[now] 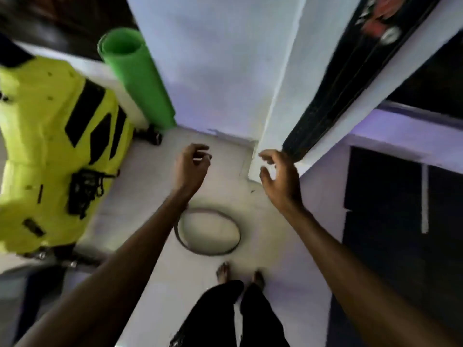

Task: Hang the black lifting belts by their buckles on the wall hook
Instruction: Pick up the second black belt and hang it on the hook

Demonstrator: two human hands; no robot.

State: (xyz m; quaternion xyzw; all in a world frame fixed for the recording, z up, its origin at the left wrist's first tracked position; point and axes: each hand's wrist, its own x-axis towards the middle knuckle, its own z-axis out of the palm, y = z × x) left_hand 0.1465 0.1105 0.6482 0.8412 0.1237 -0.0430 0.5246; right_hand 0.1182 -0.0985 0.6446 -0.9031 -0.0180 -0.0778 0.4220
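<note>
Head view: my left hand (191,165) and right hand (280,176) are loose and hold nothing. A black belt (333,96) hangs up and down just beside my right hand.

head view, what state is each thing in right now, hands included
left hand: empty, fingers loosely curled
right hand: empty, fingers spread open
black lifting belt: hanging straight down the wall; top end blurred
coiled belt: curled in a ring on the floor, untouched
green mat: rolled up, standing on end against the wall
yellow machine: too blurred to tell
</note>
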